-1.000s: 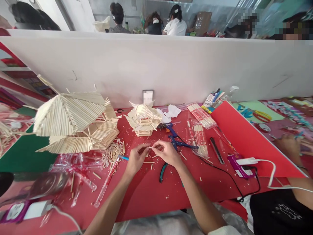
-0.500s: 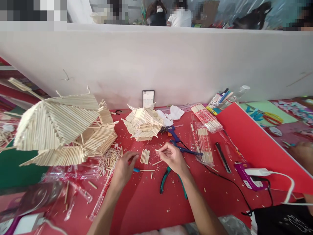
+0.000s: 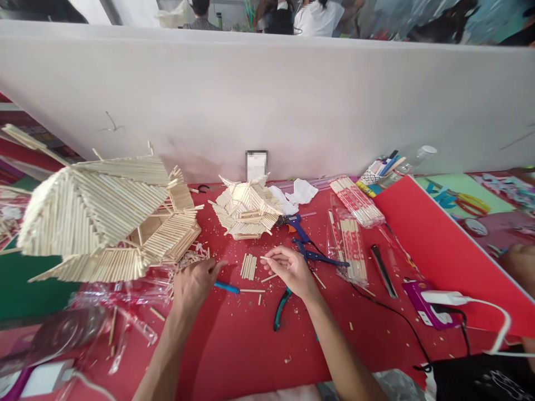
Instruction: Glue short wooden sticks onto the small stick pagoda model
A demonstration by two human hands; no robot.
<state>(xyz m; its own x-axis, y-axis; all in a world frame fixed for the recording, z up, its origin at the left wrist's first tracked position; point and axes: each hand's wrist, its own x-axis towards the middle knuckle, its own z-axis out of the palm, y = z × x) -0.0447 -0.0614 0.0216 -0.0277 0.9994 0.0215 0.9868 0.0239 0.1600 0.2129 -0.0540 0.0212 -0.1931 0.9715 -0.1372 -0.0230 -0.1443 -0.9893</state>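
My right hand (image 3: 290, 270) pinches a short wooden stick (image 3: 264, 258) between thumb and fingertips, just above the red table. Beside it lies a neat row of short sticks (image 3: 249, 267). My left hand (image 3: 194, 283) is over the edge of a heap of cut sticks (image 3: 196, 255); its thumb stands apart, its fingers are partly hidden, and I see nothing held in it. Behind the row stands a small tiered stick model with a pointed roof (image 3: 246, 209). A blue-handled tool (image 3: 227, 287) lies between my hands, and teal-handled pliers (image 3: 282, 309) are partly covered by my right forearm.
At the left stands a larger stick model (image 3: 104, 211). Blue glue guns (image 3: 297, 225), packs of sticks (image 3: 354, 245), a black cutter (image 3: 383, 271) and a purple power bank (image 3: 430, 303) lie right. A white partition (image 3: 267, 94) rises behind; people are beyond it.
My left hand has moved left, away from the row of sticks to the heap, uncovering more of the blue-handled tool. My right hand keeps its stick and has barely shifted.
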